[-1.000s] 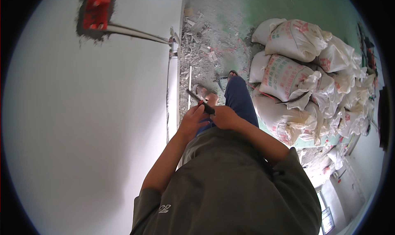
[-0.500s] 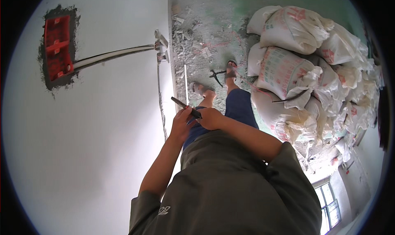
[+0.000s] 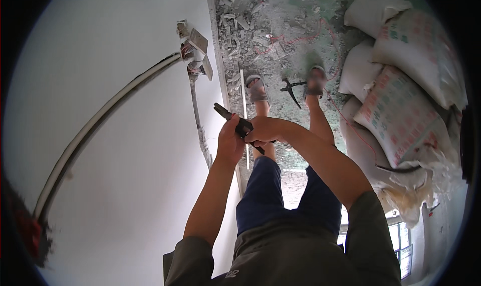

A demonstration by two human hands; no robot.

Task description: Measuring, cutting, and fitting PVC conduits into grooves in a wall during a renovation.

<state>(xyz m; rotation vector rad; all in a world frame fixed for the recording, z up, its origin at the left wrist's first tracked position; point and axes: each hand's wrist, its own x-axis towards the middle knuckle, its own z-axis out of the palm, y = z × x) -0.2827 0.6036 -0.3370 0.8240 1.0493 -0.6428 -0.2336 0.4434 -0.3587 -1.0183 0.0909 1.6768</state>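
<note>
Where my two hands meet in front of my shorts (image 3: 260,191), one narrow black tool (image 3: 244,127) slants between them, its upper end toward the wall. My left grip (image 3: 230,140) is wrapped around its middle and my right grip (image 3: 265,129) clasps it lower down; fingers cover much of it, so I cannot tell its exact kind. Beyond are two sandals (image 3: 314,91), the feet in them blurred. One dark cross-shaped implement (image 3: 292,89) lies on the floor between them, and one pale strip (image 3: 244,100) runs beside the wall (image 3: 125,185), partly behind my hands. On that wall I count two white plates (image 3: 199,41), tilted, and one conduit (image 3: 100,115) curving to one red box (image 3: 33,235), cut off and dim at the left rim. On my right I make out at least five sacks (image 3: 406,115); overlap hides the full number. A thin red wire (image 3: 356,131) passes among them. Rubble (image 3: 240,20) lies farther off, its pieces too many and small to count. One window (image 3: 403,243) shows at lower right, partly covered by my sleeve (image 3: 371,236).
</note>
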